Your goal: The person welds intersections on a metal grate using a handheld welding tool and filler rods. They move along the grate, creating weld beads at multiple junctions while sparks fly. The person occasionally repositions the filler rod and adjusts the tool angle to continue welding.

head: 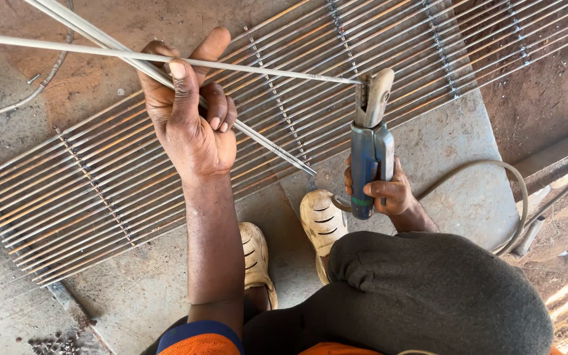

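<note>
- The metal grille [376, 66], a flat panel of thin parallel steel rods tied by welded cross-bars, rust-streaked in places, lies on rough concrete and serves as the landmark.
- The left hand [192, 118] hovers over the grille's middle, fingers curled shut around a small bundle of welding rods [258, 135], thin, straight and pale grey; thumb and forefinger pinch one separate rod [264, 70].
- That single rod runs level across the grille to the electrode holder [371, 141], its tip seated in the holder's metal clamp head.
- The right hand [389, 192] sits at the grille's near edge, fingers wrapped tightly on the holder's blue, smooth plastic handle.
- A grey rubbery cable [494, 167] curves away from the holder, right of the grille.
- Two worn, cream-coloured slotted shoes [322, 220] rest on the concrete just below the grille's near edge.
</note>
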A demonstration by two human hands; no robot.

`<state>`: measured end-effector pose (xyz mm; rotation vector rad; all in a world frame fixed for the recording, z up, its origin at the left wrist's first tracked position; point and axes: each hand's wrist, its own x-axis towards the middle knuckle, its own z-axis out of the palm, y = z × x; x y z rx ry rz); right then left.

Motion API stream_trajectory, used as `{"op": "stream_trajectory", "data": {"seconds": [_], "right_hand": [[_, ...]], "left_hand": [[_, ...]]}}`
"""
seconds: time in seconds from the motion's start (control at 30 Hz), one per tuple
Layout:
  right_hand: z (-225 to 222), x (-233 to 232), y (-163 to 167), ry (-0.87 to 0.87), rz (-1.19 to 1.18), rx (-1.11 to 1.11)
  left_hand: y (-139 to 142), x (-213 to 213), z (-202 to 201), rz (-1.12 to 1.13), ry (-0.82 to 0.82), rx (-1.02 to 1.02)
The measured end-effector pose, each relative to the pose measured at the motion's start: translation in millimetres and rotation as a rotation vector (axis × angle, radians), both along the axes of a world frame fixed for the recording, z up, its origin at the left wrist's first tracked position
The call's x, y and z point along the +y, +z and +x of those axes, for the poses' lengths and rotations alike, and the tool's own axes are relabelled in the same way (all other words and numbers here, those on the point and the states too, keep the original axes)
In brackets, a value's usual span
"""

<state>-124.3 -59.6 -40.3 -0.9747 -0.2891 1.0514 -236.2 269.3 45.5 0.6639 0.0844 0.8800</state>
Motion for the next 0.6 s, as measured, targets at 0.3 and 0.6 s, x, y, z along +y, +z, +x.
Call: {"op": "stream_trajectory", "data": {"seconds": [0.3,0.6], "right_hand": [[2.1,-1.2,4.5,0.01,-0.09,-0.128],[5.7,2.3,5.4,0.07,-0.185,-0.268]], "left_hand": [[9.7,2.1,-5.5,0.125,0.015,0.024],[10.8,4.1,-6.1,0.225,0.026,0.063]]}}
